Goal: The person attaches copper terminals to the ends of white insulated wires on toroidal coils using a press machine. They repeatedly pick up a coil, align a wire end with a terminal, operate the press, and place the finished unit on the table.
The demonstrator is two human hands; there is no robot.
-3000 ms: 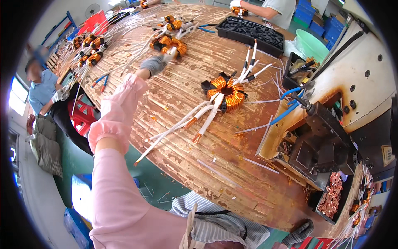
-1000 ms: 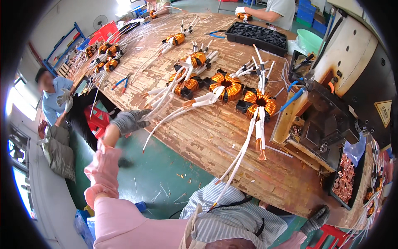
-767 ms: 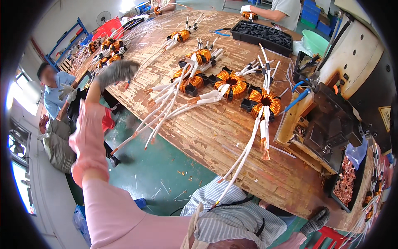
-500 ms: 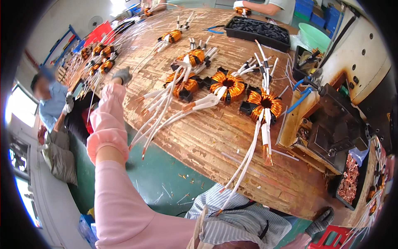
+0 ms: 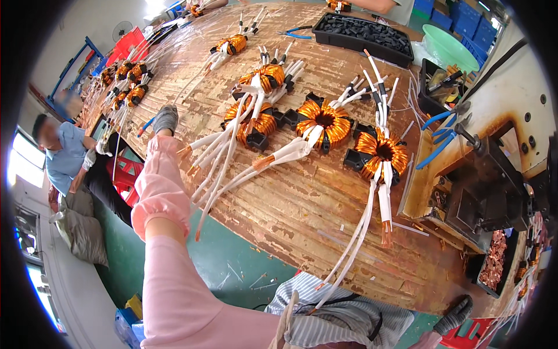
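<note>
My left hand (image 5: 167, 119), in a grey knit glove, is at the table's left edge with its fingers closed. A blue-handled tool (image 5: 146, 126) with a reddish end sticks out beside it; the rest is hidden. My right hand (image 5: 454, 314), also gloved, is low by the table's front right corner; its fingers are too unclear to read. Between the hands lie copper-wound ring coils with white-sleeved leads: one at the right (image 5: 383, 152), one in the middle (image 5: 323, 121), and two close together, the upper coil (image 5: 267, 78) and the lower coil (image 5: 258, 123).
Another coil (image 5: 231, 45) lies farther back. A black tray (image 5: 363, 45) of small black parts and blue-handled pliers (image 5: 297, 32) are at the far side. A metal press (image 5: 482, 192) stands right, by a bin of copper scraps (image 5: 493, 262). A co-worker (image 5: 67, 154) is at left.
My left hand has drawn back toward me along the table edge, and the blue-handled tool now shows beside it. The whole view has shifted slightly. The coils have stayed in place.
</note>
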